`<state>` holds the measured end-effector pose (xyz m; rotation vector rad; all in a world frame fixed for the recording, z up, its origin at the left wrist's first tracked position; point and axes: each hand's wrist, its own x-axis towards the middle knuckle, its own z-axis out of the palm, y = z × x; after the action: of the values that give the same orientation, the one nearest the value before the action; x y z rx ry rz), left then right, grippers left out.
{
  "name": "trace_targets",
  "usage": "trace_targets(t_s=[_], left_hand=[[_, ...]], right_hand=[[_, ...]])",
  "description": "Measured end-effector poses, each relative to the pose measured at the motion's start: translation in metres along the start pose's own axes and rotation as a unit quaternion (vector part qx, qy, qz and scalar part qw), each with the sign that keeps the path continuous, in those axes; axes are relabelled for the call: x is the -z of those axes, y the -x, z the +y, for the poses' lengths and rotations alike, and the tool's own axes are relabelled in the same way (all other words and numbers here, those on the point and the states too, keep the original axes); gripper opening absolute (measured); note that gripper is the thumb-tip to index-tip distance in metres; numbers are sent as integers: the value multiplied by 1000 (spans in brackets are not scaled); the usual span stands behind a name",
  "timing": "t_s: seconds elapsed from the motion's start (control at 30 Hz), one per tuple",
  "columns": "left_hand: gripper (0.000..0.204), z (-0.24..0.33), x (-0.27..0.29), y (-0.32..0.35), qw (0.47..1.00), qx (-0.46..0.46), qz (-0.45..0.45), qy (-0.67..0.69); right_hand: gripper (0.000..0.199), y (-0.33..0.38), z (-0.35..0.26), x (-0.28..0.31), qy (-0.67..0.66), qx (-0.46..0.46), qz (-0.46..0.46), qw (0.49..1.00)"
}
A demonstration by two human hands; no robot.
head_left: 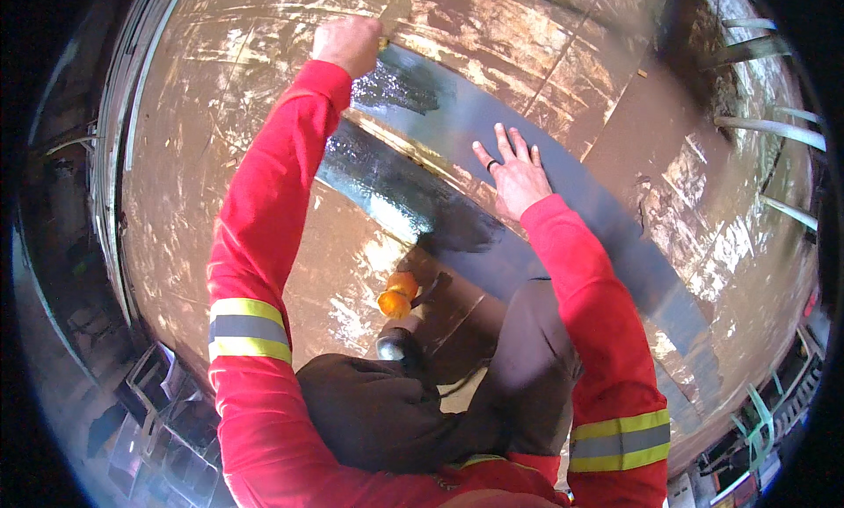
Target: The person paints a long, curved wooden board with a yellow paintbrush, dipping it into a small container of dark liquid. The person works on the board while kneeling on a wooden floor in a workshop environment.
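Out at the upper left, my left hand (pixel 347 47) is closed in a fist at the far end of a long grey metal strip (pixel 607 192). Whatever its fingers hold is hidden; a small yellowish bit shows beside them. My right hand (pixel 519 172), a dark ring on one finger, lies flat with fingers spread on the same strip. Dark, wet-looking smears cover the strip's far part. A second grey strip (pixel 479 260) runs alongside, nearer to me, with a similar shiny dark patch. Both lie on a brown, rusty-looking plate surface (pixel 264 95).
An orange, cup-shaped object (pixel 396 299) stands in front of my knees, by a dark rounded thing (pixel 397 343). Pale curved bars (pixel 765 130) jut in at the right. Metal frames (pixel 158 394) stand at the lower left, and a greenish frame (pixel 760 411) at the lower right.
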<state>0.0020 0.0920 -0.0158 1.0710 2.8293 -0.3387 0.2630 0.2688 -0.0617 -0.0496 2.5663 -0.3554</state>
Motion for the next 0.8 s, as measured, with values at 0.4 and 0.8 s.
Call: trace_targets(t_s=[0.4, 0.8], left_hand=[[24, -53, 9, -4, 986, 71, -122, 92], [18, 34, 20, 20, 984, -95, -59, 135]], right_hand=[[81, 0, 0, 0, -8, -2, 2, 1000], [75, 0, 3, -2, 9, -5, 0, 1000]])
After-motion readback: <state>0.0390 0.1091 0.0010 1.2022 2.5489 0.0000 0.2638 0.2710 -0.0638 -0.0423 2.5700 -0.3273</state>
